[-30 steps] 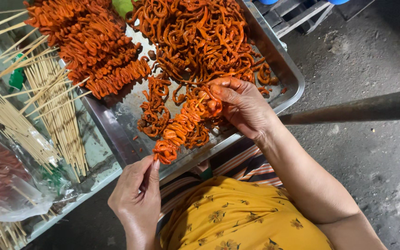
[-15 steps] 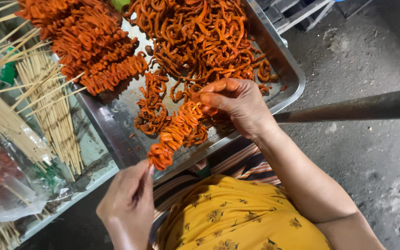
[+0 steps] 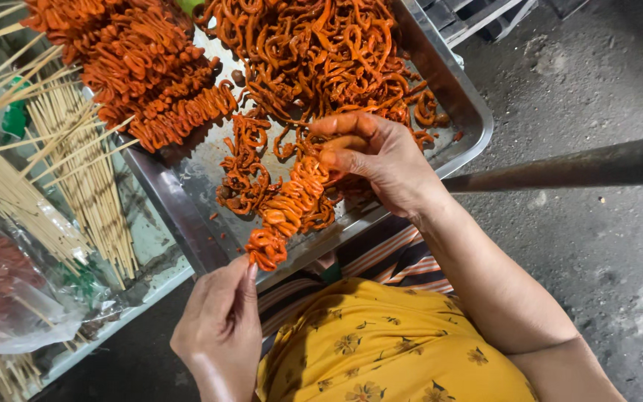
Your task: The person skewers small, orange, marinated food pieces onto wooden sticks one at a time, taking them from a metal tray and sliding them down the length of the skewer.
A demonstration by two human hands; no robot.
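We see the half-filled skewer of folded orange marinated meat strips (image 3: 288, 212) slanting over the dented metal tray (image 3: 455, 100), our left hand (image 3: 221, 327) pinching its bare lower end, our right hand (image 3: 377, 160) curled on its upper end, loose strips (image 3: 314, 52) beyond, pale bamboo sticks (image 3: 76, 171) left.

This looks like a street-food preparation spot, probably outdoors or in an open yard, though the view shows little beyond the work surface. A large steel tray (image 3: 464, 112) holds heaps of orange marinated meat strips (image 3: 314, 52), with finished skewers (image 3: 150, 74) stacked beside them. Bundles of bare bamboo sticks (image 3: 76, 171) lie alongside, near a clear plastic bag (image 3: 1, 298). Below is rough, stained concrete ground (image 3: 597, 246).
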